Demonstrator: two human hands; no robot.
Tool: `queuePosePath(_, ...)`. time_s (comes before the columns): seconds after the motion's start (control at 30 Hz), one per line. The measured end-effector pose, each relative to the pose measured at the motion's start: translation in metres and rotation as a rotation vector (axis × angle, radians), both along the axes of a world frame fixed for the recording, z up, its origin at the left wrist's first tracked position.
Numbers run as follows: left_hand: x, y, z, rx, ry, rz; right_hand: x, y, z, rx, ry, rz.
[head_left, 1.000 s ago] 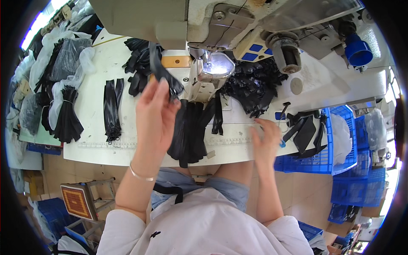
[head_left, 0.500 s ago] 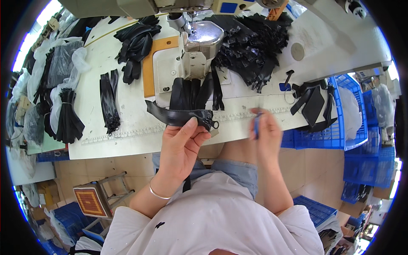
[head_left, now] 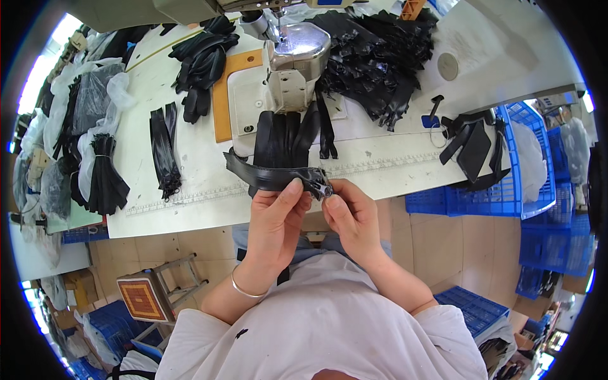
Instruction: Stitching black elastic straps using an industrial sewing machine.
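Observation:
A black zipper strip [head_left: 266, 177] lies crosswise over the table's near edge, its far-left end curling up. My left hand [head_left: 278, 215] is closed on it, thumb on top and fingers beneath. Its right end, with the zipper's hardware, meets my right hand [head_left: 351, 212], which is closed with thumb and forefinger pinched there. A silvery bit [head_left: 325, 189] shows at those fingertips; the blue-handled tool seen in that hand earlier is hidden by the fingers. Just beyond, more black strips [head_left: 285, 139] hang down from the sewing machine's bed [head_left: 288, 88].
A big heap of black pieces [head_left: 373, 63] lies right of the machine. Bundles of zipper strips [head_left: 164, 152] and folded black pieces [head_left: 201, 69] are to the left. A ruler tape [head_left: 380, 163] runs along the table front. Blue crates [head_left: 529, 164] stand at right, a stool [head_left: 145, 297] lower left.
My right hand has come leftward from beside my lap to the zipper strip's right end. My left hand has shifted slightly right, still gripping the strip.

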State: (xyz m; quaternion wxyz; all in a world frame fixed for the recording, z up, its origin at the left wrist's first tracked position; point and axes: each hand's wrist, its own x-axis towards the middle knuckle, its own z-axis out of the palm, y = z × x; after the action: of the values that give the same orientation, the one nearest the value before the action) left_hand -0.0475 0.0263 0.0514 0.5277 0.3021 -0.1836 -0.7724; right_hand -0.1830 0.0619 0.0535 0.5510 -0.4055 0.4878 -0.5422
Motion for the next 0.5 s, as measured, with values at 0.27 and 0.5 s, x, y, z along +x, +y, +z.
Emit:
queuePosePath(0.27, -0.006, 0.0, 0.001, 0.029, 0.023, -0.028, -0.005, 0.001, -0.004, -0.015, 0.02, -0.049)
queuePosePath(0.5, 0.013, -0.014, -0.002, -0.084, 0.516, -0.208, -0.044, -0.012, -0.003, -0.035, 0.28, -0.312)
